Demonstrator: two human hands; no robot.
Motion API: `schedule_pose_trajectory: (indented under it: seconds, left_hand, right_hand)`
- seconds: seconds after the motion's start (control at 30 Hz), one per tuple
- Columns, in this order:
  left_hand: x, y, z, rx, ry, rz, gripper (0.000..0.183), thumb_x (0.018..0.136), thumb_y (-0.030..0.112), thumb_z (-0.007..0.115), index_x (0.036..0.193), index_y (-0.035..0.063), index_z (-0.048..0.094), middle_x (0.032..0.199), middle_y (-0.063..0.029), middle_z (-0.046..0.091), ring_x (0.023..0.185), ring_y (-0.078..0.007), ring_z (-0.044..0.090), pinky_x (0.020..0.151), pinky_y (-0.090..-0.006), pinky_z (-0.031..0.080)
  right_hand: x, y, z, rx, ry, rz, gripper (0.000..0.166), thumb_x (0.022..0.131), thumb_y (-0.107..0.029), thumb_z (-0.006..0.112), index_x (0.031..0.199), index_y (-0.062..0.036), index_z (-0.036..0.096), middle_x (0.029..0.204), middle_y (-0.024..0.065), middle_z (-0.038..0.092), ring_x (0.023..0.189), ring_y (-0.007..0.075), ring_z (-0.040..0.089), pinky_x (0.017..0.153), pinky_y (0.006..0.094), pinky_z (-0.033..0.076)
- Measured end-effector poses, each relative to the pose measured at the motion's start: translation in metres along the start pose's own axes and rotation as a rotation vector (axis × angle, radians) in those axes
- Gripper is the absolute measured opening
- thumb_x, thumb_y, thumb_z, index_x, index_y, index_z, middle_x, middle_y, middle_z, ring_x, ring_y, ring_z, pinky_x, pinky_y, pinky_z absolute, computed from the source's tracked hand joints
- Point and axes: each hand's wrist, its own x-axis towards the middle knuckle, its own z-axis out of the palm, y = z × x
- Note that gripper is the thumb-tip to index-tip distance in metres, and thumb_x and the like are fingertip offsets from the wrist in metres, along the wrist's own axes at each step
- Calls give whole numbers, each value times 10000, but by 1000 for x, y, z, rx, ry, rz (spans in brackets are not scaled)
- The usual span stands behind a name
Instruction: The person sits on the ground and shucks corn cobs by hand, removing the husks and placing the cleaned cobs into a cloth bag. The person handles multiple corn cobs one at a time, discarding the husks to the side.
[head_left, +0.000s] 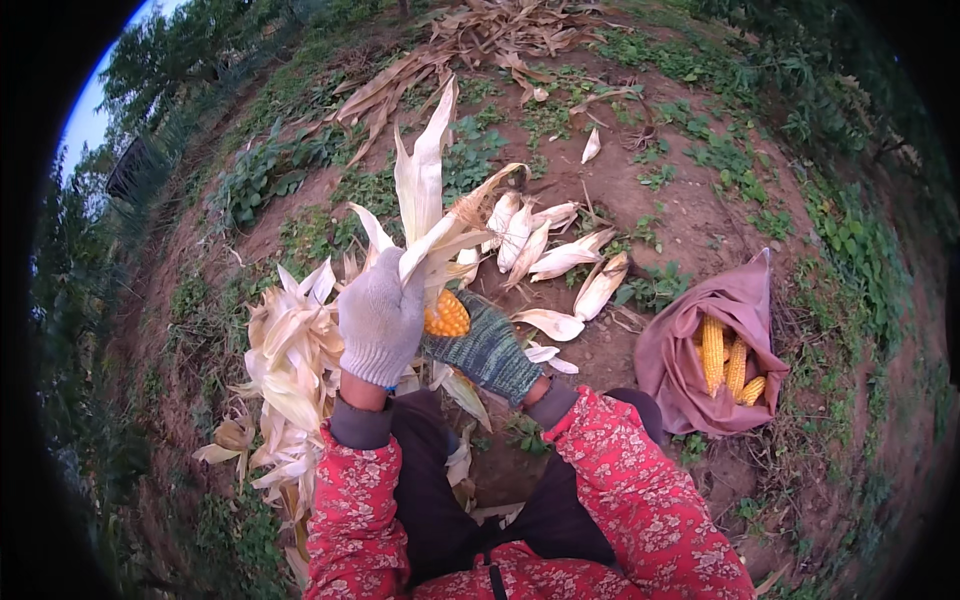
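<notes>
My left hand (381, 315), in a white knitted glove, is closed on pale corn husk leaves (424, 180) that stand up from a partly bared ear of corn (447, 314). Yellow kernels show between my two hands. My right hand (484, 349), in a green and grey knitted glove, grips the same ear from below and to the right; its fingertips are partly hidden. Several unhusked ears (525, 236) lie on the soil just beyond. A pinkish cloth sack (675, 330) at the right stands open, with several husked yellow ears (713, 356) in it.
A heap of stripped husks (296, 360) lies by my left arm. Dry corn stalks and leaves (517, 30) are piled at the far side. A lone small ear (591, 145) rests on the bare soil, and low green weeds (262, 176) grow around.
</notes>
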Motion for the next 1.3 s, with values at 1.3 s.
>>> schedule_pose_trajectory:
  seconds: [1.3]
  left_hand:
    - [-7, -10, 29, -873, -96, -311, 414, 773, 83, 674, 1159, 4, 547, 1009, -42, 607, 877, -109, 560, 766, -256, 461]
  right_hand:
    - [-3, 39, -17, 1289, -138, 510, 482, 943, -384, 502, 1279, -39, 466, 1100, 106, 603, 938, 196, 618, 798, 310, 533]
